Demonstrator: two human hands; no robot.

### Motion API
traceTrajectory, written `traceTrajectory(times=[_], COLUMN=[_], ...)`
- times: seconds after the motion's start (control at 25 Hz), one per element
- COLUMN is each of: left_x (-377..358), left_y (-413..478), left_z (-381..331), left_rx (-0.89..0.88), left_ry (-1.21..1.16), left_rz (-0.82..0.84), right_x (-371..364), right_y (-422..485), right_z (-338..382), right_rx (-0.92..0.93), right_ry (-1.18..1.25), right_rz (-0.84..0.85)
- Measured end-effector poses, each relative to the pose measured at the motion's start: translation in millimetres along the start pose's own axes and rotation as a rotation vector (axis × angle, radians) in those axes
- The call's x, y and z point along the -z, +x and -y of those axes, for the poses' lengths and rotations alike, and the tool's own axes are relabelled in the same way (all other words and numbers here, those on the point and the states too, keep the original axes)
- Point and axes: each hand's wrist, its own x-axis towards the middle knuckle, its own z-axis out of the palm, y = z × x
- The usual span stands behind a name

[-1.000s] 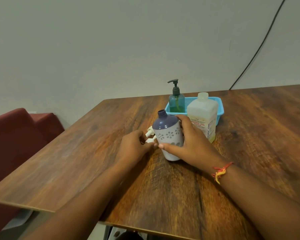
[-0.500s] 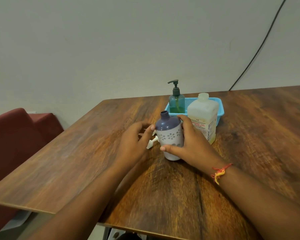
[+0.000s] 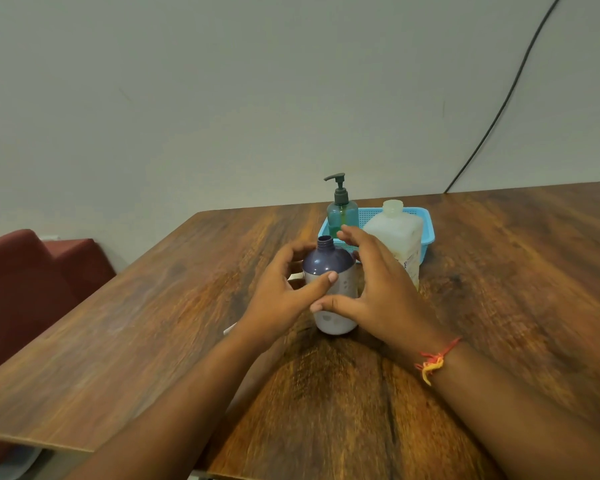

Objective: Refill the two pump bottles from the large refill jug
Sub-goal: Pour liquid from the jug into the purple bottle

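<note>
On the worktop (image 3: pixel 499 306), the refill jug (image 3: pixel 400 237) stands capped just behind the open-necked purple bottle (image 3: pixel 329 261), which the left hand (image 3: pixel 284 292) holds while the right hand (image 3: pixel 385 292) is spread loose, thumb touching it; next, probably, comes uncapping the jug to pour.

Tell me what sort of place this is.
Likely a plain room in a home or office: a wood-grain table against a bare painted wall, a dark red upholstered seat beside it, a black cable on the wall.
</note>
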Motion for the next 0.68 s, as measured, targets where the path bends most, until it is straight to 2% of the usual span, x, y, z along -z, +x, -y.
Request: traceTrajectory(times=[0.08, 0.2, 0.28, 0.36, 0.44, 0.52, 0.68], left_x=[-0.6, -4.7, -10.0, -15.2, -19.5, -23.5, -32.5], left_y=[0.1, 0.1, 1.4, 4.3, 8.6, 13.2, 20.4], left_z=[-0.1, -2.4, -6.4, -9.5, -10.1, -9.4, -8.8], left_rx=[-0.001, -0.01, -0.02, -0.024, -0.032, -0.037, -0.031], left_ry=[-0.024, -0.025, -0.003, 0.017, 0.037, 0.042, 0.019], left_rz=[-0.007, 0.013, 0.031, 0.04, 0.046, 0.049, 0.034], right_x=[5.7, 17.4, 28.6, 39.1, 45.1, 46.1, 46.8], right_y=[-0.5, 2.9, 7.7, 12.0, 15.0, 16.5, 19.8], right_z=[5.7, 7.3, 1.2, -10.1, -24.3, -37.8, -57.6], right_rx=[0.042, 0.094, 0.066, -0.028, -0.173, -0.291, -0.367], right_ry=[0.002, -0.009, -0.082, -0.157, -0.198, -0.174, -0.021], right_rz=[-0.09, -0.406, -0.609, -0.68, -0.575, -0.385, -0.148])
